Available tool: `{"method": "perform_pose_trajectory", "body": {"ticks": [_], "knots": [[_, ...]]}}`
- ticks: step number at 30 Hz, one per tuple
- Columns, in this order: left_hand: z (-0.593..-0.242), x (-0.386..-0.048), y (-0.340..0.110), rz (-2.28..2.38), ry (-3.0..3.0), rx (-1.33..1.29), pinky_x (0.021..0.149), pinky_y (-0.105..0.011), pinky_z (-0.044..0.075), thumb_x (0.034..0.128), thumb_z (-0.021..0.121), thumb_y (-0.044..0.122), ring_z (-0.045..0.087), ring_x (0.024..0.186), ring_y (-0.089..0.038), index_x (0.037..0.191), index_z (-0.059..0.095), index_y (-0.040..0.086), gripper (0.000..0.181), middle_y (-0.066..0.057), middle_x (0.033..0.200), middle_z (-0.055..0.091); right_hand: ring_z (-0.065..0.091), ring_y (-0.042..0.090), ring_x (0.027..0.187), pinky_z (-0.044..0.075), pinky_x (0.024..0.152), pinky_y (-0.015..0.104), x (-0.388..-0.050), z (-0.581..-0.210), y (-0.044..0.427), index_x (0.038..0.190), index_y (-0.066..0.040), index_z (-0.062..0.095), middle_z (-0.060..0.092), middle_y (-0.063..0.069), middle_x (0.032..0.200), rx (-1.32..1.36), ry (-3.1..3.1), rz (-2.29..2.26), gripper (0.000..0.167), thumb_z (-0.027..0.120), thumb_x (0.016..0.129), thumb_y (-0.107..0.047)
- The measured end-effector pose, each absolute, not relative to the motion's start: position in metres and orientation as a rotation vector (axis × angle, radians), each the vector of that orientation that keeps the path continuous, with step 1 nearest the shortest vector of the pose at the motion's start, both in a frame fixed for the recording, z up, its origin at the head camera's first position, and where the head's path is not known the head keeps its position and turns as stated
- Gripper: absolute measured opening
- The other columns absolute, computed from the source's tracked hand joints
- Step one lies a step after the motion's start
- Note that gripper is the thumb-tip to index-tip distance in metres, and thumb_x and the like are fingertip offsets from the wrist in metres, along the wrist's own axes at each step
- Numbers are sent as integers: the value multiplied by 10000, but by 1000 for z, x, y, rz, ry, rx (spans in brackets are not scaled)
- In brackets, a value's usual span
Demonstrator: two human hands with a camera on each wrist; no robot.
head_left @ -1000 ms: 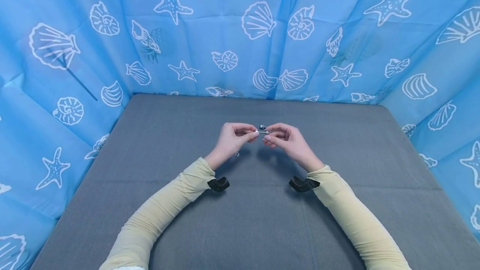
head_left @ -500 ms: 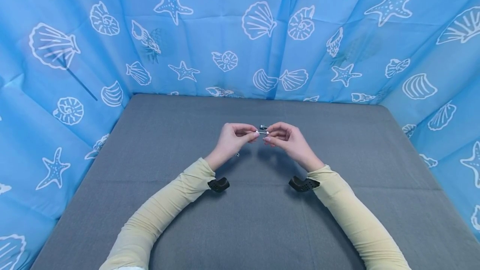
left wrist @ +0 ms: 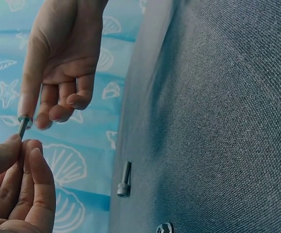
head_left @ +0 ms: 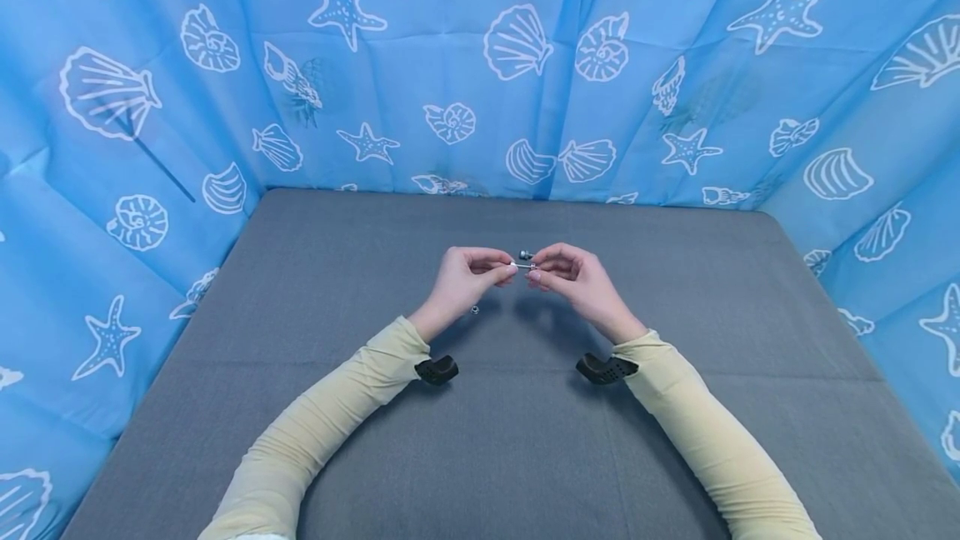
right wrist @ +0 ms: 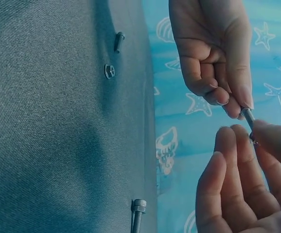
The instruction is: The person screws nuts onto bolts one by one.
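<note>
Between the two hands is a thin silver bolt, held above the table. My left hand pinches one end of it with thumb and fingertips. My right hand has thumb and index finger on a small nut at the other end; in the right wrist view the nut is partly hidden by the thumb. The other fingers of the right hand are spread loosely below the bolt.
On the grey cloth-covered table, a bolt with a nut on it lies just beyond the hands. Nearer the left hand are a loose nut and another bolt. A blue patterned curtain surrounds the back and sides.
The right fingertips have shifted slightly around the nut end of the held bolt. The left hand has stayed in place, and the loose pieces have not moved.
</note>
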State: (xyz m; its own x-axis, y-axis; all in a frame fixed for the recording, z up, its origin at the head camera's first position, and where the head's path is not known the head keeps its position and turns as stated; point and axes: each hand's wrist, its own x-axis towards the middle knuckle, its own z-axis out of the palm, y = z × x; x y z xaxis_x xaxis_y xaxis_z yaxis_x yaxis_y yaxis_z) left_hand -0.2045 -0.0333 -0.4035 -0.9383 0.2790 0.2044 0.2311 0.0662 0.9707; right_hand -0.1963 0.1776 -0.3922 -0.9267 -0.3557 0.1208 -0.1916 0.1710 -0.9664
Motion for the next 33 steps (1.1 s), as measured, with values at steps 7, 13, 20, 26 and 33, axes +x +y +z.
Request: {"method": "perform_pose_trajectory", "body": {"ticks": [7,13,20,26,33], "knots": [[-405,-205,-33,2044,2304,538,720,-380,594,872,717,108,703,784,-218,984,708,-54,197,-128,860,721,679,239,882,549,814,495,-196,-392,178,1128,73,591,672,195,995,-468,2311,-1823,310,656,926,-153],[-406,-204,-33,2061,2289,551,730,-426,589,862,734,149,700,765,-169,952,726,8,167,-67,835,724,675,247,907,563,823,423,-196,-392,178,1131,97,577,662,218,1017,-525,2309,-1847,300,658,918,-97],[-405,-204,-32,2063,2295,550,735,-447,586,864,732,142,702,768,-185,968,717,-23,196,-66,835,724,677,238,884,555,801,473,-197,-390,179,1097,49,609,681,183,988,-469,2332,-1782,287,646,936,-185],[-406,-204,-32,2063,2298,566,742,-488,575,867,729,149,699,761,-182,951,726,8,164,-64,829,724,679,238,874,542,808,519,-197,-391,178,1083,59,603,684,165,970,-496,2336,-1816,268,668,917,-141],[-404,-203,-33,2073,2303,557,743,-495,573,864,733,147,697,748,-171,949,725,-1,171,-58,817,723,678,232,873,549,802,498,-195,-390,178,1104,58,606,686,147,971,-483,2345,-1806,301,666,923,-175]]}}
